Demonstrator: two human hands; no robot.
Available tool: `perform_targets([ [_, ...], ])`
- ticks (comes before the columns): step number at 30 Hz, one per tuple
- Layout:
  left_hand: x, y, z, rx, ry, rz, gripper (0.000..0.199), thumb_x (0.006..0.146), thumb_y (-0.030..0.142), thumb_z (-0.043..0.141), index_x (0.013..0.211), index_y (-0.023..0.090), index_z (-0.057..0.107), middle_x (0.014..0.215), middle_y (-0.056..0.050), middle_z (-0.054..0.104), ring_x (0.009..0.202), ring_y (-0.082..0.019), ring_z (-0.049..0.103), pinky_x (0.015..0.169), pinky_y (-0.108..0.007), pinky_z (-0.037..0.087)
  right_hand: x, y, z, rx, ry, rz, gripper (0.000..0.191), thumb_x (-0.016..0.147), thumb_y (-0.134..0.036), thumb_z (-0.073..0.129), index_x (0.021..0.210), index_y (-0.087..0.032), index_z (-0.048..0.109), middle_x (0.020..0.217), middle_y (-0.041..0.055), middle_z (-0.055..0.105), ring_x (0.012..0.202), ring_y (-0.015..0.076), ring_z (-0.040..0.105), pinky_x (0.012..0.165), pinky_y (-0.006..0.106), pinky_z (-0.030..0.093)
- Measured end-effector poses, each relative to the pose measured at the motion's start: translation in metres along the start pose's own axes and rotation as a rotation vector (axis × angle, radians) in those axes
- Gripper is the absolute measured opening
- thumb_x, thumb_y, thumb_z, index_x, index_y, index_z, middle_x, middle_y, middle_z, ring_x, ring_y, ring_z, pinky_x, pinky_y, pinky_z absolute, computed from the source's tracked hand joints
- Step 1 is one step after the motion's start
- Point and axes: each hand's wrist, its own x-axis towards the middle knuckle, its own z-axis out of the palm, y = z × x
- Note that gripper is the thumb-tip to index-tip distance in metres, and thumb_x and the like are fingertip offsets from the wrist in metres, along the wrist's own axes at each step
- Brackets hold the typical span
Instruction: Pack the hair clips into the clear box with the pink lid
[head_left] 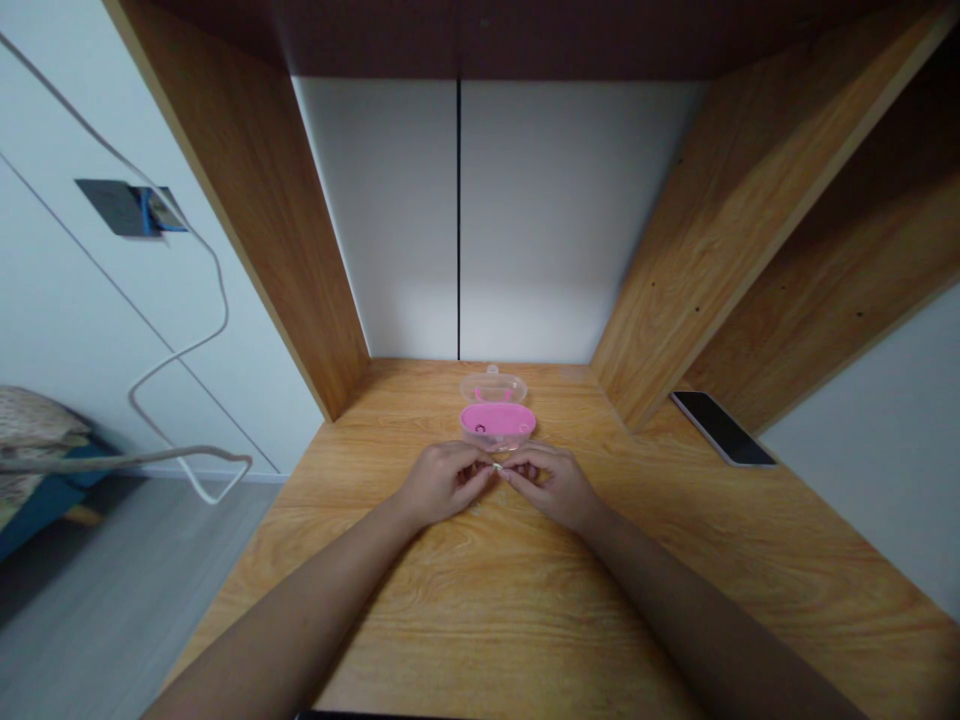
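Note:
My left hand [442, 484] and my right hand [551, 488] meet at the fingertips above the wooden desk. Pinched between them is a tiny white object [496, 467], too small to identify. Just beyond my fingers sits an open plastic case with a pink base [498, 421] and a clear hinged lid [493, 388] lying flat behind it. My hands do not touch the case. Its inside is only partly visible from this angle.
The desk top [420, 590] is boxed in by wooden side panels [277, 230] and a white back panel [390, 220]. A black smartphone [721, 428] lies face up at the right. A white cable [180, 340] hangs beyond the desk's left edge.

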Motion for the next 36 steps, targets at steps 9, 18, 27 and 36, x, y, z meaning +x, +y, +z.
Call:
perform_targets([
  [9,-0.0006,0.0000,-0.0008,0.003,-0.047,0.017,0.017,0.095,0.028,0.057,0.096,0.019,0.072,0.079,-0.004,0.072,0.069,-0.014,0.065,0.067,-0.025,0.049,-0.0023,0.0024,0.0003,-0.010,-0.021,0.028,0.009,0.090,-0.028,0.069,0.088,-0.021,0.074,0.075,0.0025,0.070,0.060,0.0137,0.058,0.057,0.026,0.046],
  [18,0.0018,0.0039,-0.0031,0.037,-0.022,0.024,0.017,0.094,0.027,0.057,0.094,0.019,0.072,0.078,-0.004,0.073,0.068,-0.015,0.066,0.067,-0.025,0.051,-0.0015,-0.0013,-0.0005,0.006,-0.005,0.010,0.010,0.091,-0.027,0.066,0.088,-0.021,0.074,0.077,0.0032,0.070,0.061,0.0137,0.058,0.056,0.026,0.046],
  [27,0.0009,0.0025,-0.0027,0.035,-0.022,0.021,0.016,0.094,0.027,0.057,0.095,0.019,0.071,0.080,-0.004,0.073,0.069,-0.015,0.067,0.067,-0.025,0.051,-0.0018,-0.0002,0.0003,0.014,-0.031,0.043,0.010,0.091,-0.028,0.066,0.091,-0.021,0.073,0.076,0.0025,0.068,0.060,0.0137,0.056,0.056,0.026,0.046],
  [36,-0.0004,-0.0002,-0.0012,0.013,-0.029,-0.007,0.020,0.095,0.027,0.057,0.106,0.019,0.072,0.097,-0.008,0.077,0.084,-0.018,0.072,0.079,-0.030,0.056,0.0001,-0.0011,-0.0004,-0.012,0.025,-0.002,0.007,0.092,-0.026,0.066,0.091,-0.022,0.071,0.087,0.0043,0.073,0.070,0.0158,0.064,0.065,0.028,0.051],
])
